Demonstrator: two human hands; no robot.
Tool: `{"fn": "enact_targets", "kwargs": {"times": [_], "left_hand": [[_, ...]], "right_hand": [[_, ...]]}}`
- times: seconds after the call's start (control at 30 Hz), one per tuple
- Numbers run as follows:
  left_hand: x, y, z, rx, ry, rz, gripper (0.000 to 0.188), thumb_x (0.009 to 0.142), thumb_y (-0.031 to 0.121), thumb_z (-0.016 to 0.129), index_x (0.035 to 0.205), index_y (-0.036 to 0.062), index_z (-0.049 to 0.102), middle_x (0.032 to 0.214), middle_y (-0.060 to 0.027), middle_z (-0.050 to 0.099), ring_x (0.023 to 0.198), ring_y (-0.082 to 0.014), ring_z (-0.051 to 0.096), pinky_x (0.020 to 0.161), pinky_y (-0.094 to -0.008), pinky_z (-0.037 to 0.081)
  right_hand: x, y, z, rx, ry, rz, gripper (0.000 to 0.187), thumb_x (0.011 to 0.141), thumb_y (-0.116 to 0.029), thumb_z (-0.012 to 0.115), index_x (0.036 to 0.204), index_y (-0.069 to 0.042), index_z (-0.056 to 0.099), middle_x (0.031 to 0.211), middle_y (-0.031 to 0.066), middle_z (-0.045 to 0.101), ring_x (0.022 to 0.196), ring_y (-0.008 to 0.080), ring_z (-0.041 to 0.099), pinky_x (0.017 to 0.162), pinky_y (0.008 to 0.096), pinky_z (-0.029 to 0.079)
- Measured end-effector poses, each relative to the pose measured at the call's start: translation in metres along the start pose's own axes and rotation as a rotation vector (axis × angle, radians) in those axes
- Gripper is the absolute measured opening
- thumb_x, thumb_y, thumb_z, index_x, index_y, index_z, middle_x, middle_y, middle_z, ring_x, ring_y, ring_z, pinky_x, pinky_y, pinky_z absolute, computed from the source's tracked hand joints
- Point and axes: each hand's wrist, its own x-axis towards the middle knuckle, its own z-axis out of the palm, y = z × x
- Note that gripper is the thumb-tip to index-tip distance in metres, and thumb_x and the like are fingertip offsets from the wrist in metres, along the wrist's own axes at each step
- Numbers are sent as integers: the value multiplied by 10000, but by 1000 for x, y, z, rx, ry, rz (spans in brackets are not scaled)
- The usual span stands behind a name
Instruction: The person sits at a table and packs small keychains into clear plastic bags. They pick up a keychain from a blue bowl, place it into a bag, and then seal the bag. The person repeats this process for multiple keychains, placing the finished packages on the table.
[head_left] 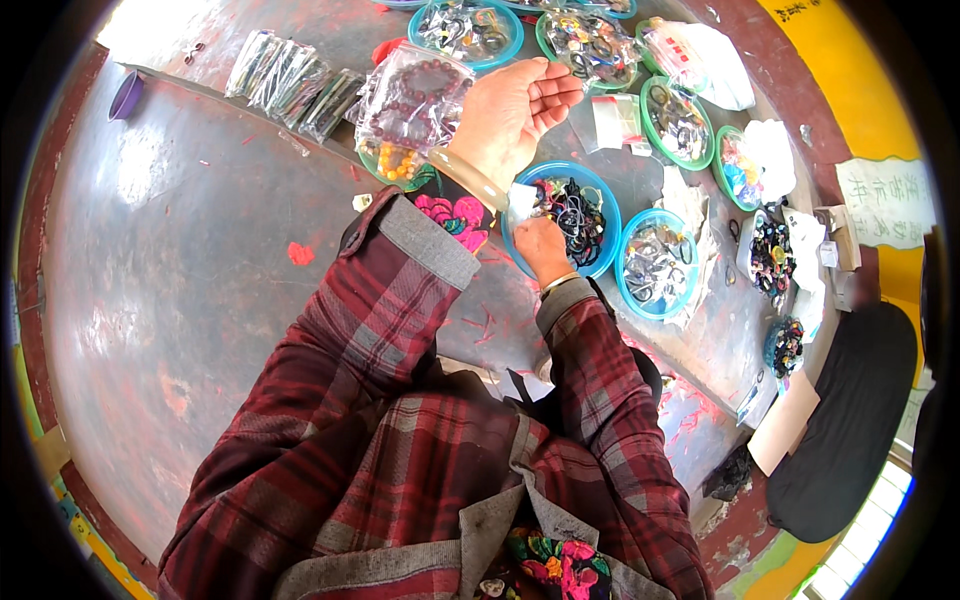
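Note:
My left hand (507, 112) reaches forward, palm turned up, fingers loosely bent and nothing visible in them. A pale bangle (468, 178) circles its wrist. Beside this wrist is a clear plastic bag of dark red bead bracelets (415, 98), above a green-rimmed bowl with yellow beads (398, 160). My right hand (542, 250) is closed at the near left side of a blue bowl (612, 215). Dark cords and small pieces (578, 215) fill that bowl. Just beyond the right fingers shows a small white piece (521, 202); whether they grip it is unclear.
To the right stands another blue bowl (624, 285) of small bagged items. Green bowls (708, 150) and blue bowls (517, 45) line the far side. Packed long items (290, 85) lie far left, near a purple bowl (126, 96). A cardboard piece (783, 425) leans at the right.

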Motion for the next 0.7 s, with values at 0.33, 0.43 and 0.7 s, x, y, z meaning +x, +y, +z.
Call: {"fn": "enact_targets", "kwargs": {"times": [0.33,0.43,0.7], "left_hand": [[2,-2,-1,6,-26,-12,253,873,174,510,960,-57,567,946,-176,612,884,-247,600,703,-268,473],[1,-3,0,5,-19,-21,249,876,173,507,956,-54,568,941,-174,614,877,-246,602,699,-268,473],[-2,-2,3,5,-26,-25,238,870,173,523,952,-46,570,939,-173,614,872,-247,605,697,-272,476]], "right_hand": [[-3,1,-2,151,-3,102,299,744,-292,529,764,-25,664,805,217,627,805,357,614,755,427,480],[-7,-6,-2,108,33,148,336,734,-333,558,793,-19,662,815,215,629,813,353,613,762,421,480],[7,9,22,-48,76,146,256,722,-270,547,750,-51,678,774,195,628,765,354,613,722,424,483]]}}
